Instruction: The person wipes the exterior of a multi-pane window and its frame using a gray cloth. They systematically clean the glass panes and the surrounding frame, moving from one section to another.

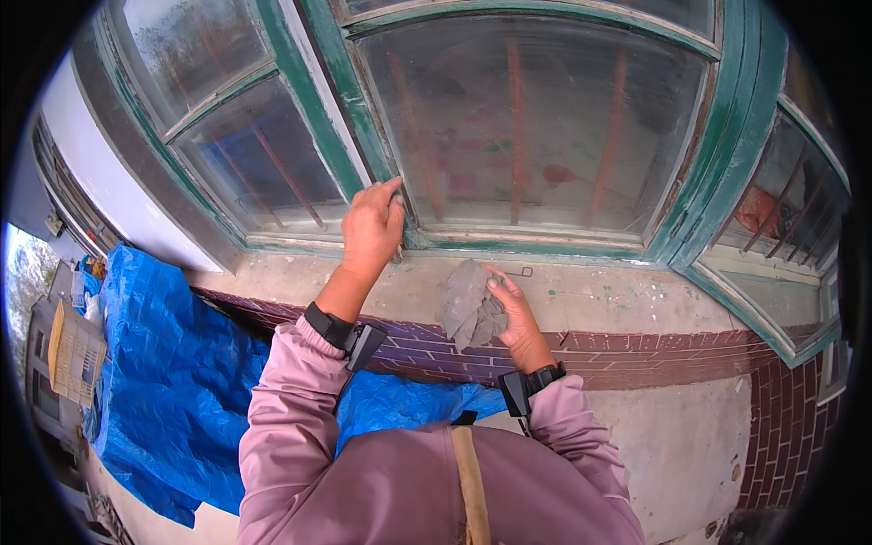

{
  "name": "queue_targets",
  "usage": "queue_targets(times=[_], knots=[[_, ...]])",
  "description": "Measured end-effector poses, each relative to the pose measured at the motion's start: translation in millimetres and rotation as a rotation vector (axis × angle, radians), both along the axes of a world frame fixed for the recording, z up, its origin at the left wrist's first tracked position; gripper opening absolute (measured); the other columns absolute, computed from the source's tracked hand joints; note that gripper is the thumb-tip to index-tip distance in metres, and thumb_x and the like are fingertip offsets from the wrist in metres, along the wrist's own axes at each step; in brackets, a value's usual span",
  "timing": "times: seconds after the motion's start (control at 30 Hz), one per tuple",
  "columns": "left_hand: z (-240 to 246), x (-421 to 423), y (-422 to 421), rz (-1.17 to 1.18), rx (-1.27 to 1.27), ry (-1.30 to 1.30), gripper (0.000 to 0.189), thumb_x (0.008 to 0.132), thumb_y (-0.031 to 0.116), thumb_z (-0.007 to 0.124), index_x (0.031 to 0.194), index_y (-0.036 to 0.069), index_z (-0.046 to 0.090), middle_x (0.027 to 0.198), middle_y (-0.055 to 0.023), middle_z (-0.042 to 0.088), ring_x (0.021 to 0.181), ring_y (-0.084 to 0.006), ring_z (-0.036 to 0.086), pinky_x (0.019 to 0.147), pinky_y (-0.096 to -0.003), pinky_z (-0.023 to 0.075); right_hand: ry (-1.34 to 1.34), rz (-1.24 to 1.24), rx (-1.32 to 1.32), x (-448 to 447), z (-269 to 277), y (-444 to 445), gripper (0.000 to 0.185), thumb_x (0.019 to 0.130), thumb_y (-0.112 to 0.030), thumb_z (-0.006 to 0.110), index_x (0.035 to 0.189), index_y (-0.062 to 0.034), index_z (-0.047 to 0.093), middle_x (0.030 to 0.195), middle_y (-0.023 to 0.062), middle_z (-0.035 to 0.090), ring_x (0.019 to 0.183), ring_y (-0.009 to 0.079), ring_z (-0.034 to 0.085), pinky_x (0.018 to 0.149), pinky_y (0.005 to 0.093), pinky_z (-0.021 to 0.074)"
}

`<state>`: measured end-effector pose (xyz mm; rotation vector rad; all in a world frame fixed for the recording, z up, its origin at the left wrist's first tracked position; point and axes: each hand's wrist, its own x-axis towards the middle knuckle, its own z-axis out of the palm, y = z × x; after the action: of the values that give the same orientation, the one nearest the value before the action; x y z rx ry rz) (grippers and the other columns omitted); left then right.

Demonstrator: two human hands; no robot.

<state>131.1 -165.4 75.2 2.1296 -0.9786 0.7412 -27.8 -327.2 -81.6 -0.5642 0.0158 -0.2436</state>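
Observation:
Before me is a window with a worn green wooden frame (715,143) and a hazy glass pane (538,129). My left hand (375,221) rests at the frame's lower left corner, beside the narrow gap between two sashes; its fingertips touch the green wood, and whether they pinch something is hidden. A crumpled grey cloth (470,305) is in my right hand (516,313), held over the concrete window sill (586,293). A small bent metal hook (524,272) lies on the sill just behind that hand.
A blue tarpaulin (177,361) covers things at the left and runs below the sill. Beyond it stands a yellowish plastic crate (75,354). At the right, an opened green-framed sash (756,310) juts outward over the brick wall (787,436). Paint flakes dot the sill.

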Motion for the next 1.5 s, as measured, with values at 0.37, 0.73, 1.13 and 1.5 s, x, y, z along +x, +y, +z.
queue_targets(times=[0.37, 0.73, 1.13, 1.5], knots=[[23.0, 13.4, 19.8, 0.046, 0.862, -0.653, 0.01, 0.073, 0.013, 0.06, 0.07, 0.008, 0.068, 0.08, -0.0073, 0.06, 0.094, -0.026, 0.055, 0.106, -0.0462, 0.0325, 0.032, -0.027, -0.003, -2.6, 4.2, 1.7, 0.044, 0.092, -0.011, 0.064, 0.132, 0.0003, 0.05, 0.119, 0.0156, 0.062, 0.108, 0.0249, 0.063, 0.094, 0.0396, 0.0531], [-87.0, -18.1, -22.8, -0.07, -0.676, 0.72, 0.059, 0.092, 0.015, 0.06, 0.142, -0.01, 0.038, 0.145, -0.0256, 0.042, 0.134, -0.0298, 0.043, 0.11, -0.0335, 0.0325, 0.054, -0.004, -0.003, 0.4, 4.1, 1.8, 0.042, 0.09, -0.01, 0.065, 0.129, -0.0012, 0.052, 0.116, 0.0122, 0.063, 0.102, 0.0238, 0.064, 0.09, 0.0384, 0.0542], [-149.9, 73.2, -30.7, -0.016, -0.469, 0.765, 0.058, 0.077, 0.013, 0.061, 0.134, 0.002, 0.052, 0.115, -0.0172, 0.066, 0.106, -0.0279, 0.064, 0.092, -0.0342, 0.0471, 0.106, 0.004, -0.147, 0.2, 3.3, 2.4, 0.045, 0.091, -0.014, 0.065, 0.132, -0.0023, 0.05, 0.118, 0.0122, 0.062, 0.105, 0.0235, 0.063, 0.093, 0.0387, 0.0521], [-179.3, 53.9, -5.8, -0.009, -0.512, 0.746, 0.062, 0.076, 0.017, 0.065, 0.134, -0.001, 0.051, 0.122, -0.0208, 0.061, 0.109, -0.0306, 0.06, 0.096, -0.0368, 0.0451, 0.084, -0.054, -0.123, 3.0, 1.3, 4.5, 0.039, 0.092, -0.011, 0.063, 0.129, -0.0022, 0.053, 0.118, 0.0113, 0.063, 0.106, 0.0237, 0.063, 0.094, 0.0397, 0.0517]])
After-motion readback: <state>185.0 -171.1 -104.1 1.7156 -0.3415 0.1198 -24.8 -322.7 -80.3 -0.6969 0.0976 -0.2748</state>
